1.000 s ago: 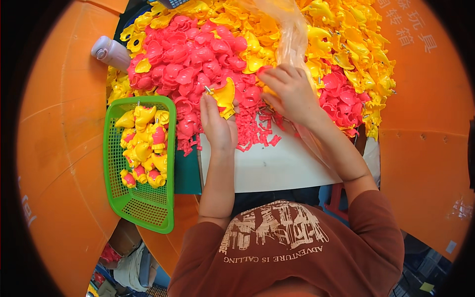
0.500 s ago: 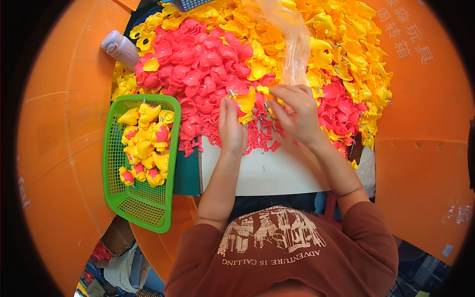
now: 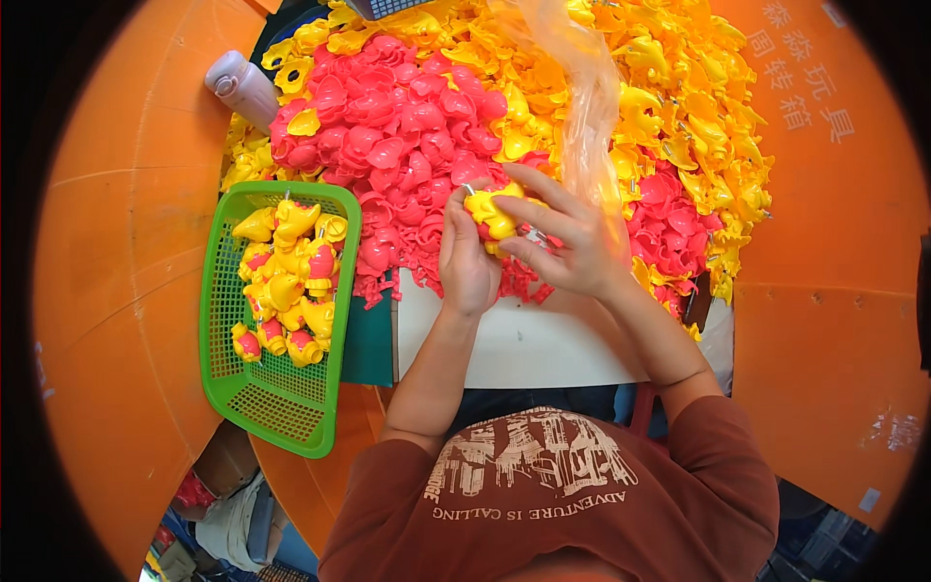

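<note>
Over the near edge of the heaps, my left hand [image 3: 470, 267] cradles a yellow plastic toy body [image 3: 493, 210], its fingers curled round the left side. A short metal pin sticks up from the toy's upper left. My right hand [image 3: 574, 247] reaches over from the right, fingers bent and tips pressed on the toy. Something small and silvery shows between the right fingers; what it is cannot be made out. Behind the hands lies a heap of pink shell pieces [image 3: 388, 126]. Left of my left forearm, a green basket [image 3: 333, 388] holds several yellow-and-pink toy bodies [image 3: 281, 286].
Yellow plastic parts [image 3: 669, 78] are piled at the back and right, with a clear plastic bag [image 3: 590, 107] across them. A pale lilac bottle [image 3: 242, 89] stands back left. Orange panels [image 3: 824, 359] flank the white worktop [image 3: 524, 349].
The right hand has moved left to the left hand, bringing its fingers onto the toy. The yellow pieces held apart before are now together as one body.
</note>
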`<state>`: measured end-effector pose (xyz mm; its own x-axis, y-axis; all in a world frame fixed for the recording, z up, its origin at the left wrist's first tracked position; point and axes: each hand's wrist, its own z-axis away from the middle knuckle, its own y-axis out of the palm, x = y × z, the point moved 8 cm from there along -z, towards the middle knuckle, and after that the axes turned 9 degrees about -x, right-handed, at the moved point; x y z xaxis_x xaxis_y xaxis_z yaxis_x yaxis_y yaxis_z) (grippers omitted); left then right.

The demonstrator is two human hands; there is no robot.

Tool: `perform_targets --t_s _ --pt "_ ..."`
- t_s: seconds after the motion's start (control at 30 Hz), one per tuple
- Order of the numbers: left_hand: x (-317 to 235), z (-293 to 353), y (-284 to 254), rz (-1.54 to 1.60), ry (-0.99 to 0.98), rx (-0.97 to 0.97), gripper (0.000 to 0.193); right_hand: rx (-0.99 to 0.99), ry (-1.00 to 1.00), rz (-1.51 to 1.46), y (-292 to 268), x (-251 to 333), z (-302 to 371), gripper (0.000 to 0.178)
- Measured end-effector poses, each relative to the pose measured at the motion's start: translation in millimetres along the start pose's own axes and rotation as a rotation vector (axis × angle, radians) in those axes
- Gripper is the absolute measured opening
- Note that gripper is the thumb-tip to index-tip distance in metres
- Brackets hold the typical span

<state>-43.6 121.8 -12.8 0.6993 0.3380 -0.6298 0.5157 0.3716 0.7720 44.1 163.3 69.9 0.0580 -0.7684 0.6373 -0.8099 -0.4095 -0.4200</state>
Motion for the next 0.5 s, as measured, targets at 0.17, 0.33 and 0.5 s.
perform_targets --t_s 0.17,0.33,0.5 --pt "-2 2 1 -0.021 0.026 0.012 0.048 -0.015 0.010 0.066 1 1 0 0.045" --pt "-6 2 1 -0.051 0.037 0.013 0.047 0.005 0.111 -0.046 2 -12 5 0.044" --pt "-7 -3 0 -0.101 0.029 -0.009 0.047 0.018 0.182 -0.084 0 -17 5 0.042"
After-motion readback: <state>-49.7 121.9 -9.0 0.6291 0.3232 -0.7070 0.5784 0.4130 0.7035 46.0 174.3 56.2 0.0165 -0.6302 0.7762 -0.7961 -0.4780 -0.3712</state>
